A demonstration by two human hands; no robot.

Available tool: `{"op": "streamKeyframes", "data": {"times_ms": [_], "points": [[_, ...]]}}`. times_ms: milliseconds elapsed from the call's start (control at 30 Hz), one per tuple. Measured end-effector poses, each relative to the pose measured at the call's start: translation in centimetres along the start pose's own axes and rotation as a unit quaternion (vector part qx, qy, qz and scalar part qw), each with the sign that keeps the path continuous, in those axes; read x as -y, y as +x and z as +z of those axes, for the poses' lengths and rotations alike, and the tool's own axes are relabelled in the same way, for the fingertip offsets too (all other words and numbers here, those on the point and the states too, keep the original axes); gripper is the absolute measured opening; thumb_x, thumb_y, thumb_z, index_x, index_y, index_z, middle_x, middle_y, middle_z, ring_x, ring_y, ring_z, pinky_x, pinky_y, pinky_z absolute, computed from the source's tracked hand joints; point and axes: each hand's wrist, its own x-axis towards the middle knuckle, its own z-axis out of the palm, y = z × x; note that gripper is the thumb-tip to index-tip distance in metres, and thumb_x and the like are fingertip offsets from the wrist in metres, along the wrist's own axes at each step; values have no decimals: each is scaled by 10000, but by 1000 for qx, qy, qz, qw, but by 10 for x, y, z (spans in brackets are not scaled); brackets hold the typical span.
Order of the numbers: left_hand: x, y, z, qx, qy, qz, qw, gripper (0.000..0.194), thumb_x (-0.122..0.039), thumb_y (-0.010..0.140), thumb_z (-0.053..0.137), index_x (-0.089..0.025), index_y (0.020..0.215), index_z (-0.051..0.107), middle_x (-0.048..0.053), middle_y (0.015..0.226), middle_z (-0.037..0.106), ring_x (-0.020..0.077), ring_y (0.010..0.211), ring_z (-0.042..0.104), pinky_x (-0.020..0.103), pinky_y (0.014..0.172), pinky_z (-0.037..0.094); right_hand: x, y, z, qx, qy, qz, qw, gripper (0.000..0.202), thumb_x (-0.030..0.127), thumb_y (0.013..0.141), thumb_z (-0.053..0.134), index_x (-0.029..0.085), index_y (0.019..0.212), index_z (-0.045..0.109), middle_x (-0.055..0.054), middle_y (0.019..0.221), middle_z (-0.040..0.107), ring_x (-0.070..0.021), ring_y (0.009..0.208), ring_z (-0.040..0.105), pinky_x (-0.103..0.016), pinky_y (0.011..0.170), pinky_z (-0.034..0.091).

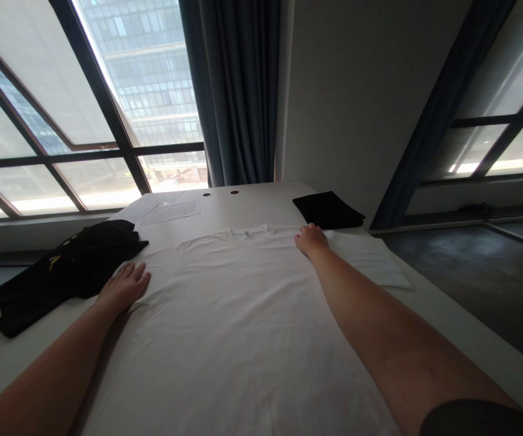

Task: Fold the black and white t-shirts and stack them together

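A white T-shirt (243, 303) lies spread on the white table, its neckline pointing away from me and soft wrinkles across its front. My left hand (125, 284) rests palm down on the sleeve at the left, with its fingers stretched out. At the right shoulder, my right hand (311, 240) has its fingers curled over the edge of the fabric and its thumb tucked out of sight. The lower end of the shirt runs out of the picture toward me.
Black garments (70, 266) lie in a loose heap on the left. A folded black cloth (329, 209) and folded white fabric (365, 257) lie on the right. Printed papers (173, 211) are on the white table (252, 203), toward the window and dark curtain (243, 91).
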Motion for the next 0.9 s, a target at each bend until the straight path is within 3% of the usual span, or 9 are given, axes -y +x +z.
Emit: {"op": "streamKeyframes", "data": {"times_ms": [200, 367, 433, 633, 800, 900], "points": [[-10, -5, -7, 21, -20, -37, 999, 688, -522, 1033, 267, -256, 1665, 315, 119, 1758, 219, 301, 1621, 187, 592, 1242, 265, -3, 3, 0, 3, 14, 8, 1000, 510, 372, 1002, 502, 120, 1430, 615, -203, 1443, 538, -338, 1306, 532, -435, 1146, 394], [-8, -6, -6, 22, -33, -28, 999, 701, -520, 1029, 264, -248, 1674, 300, 124, 1766, 180, 303, 1627, 165, 614, 1237, 257, -38, 0, -10, 27, 12, -2, 1000, 545, 413, 1052, 433, 119, 1492, 563, -195, 1515, 524, -283, 1320, 577, -353, 1146, 402], [-7, -5, -4, 15, -41, -29, 999, 702, -517, 1020, 292, -251, 1670, 317, 123, 1762, 195, 311, 1624, 176, 621, 1234, 258, -57, -4, -14, 48, -1, -9, 999, 558, 430, 1065, 403, 144, 1524, 540, -176, 1571, 505, -285, 1382, 544, -380, 1167, 391], [-5, -2, 0, -4, -62, -31, 998, 705, -519, 1002, 333, -245, 1651, 368, 133, 1746, 251, 346, 1607, 226, 631, 1224, 276, -98, -16, -18, 95, -47, -4, 994, 606, 489, 1087, 312, 270, 1649, 374, -89, 1732, 308, -295, 1598, 259, -563, 1267, 219], [-6, 0, 0, -10, -64, -35, 997, 689, -518, 989, 353, -266, 1629, 402, 127, 1721, 322, 354, 1593, 255, 630, 1215, 285, -116, -19, -16, 104, -66, 18, 992, 653, 525, 1084, 259, 259, 1678, 307, -77, 1764, 203, -294, 1617, 198, -577, 1280, 161], [-7, 0, -3, 6, -54, -41, 998, 696, -537, 998, 323, -276, 1641, 376, 112, 1741, 275, 323, 1612, 212, 610, 1234, 261, -122, -17, -14, 106, -70, 35, 991, 677, 564, 1075, 255, 271, 1685, 285, -75, 1769, 180, -309, 1617, 194, -605, 1275, 153]]}}
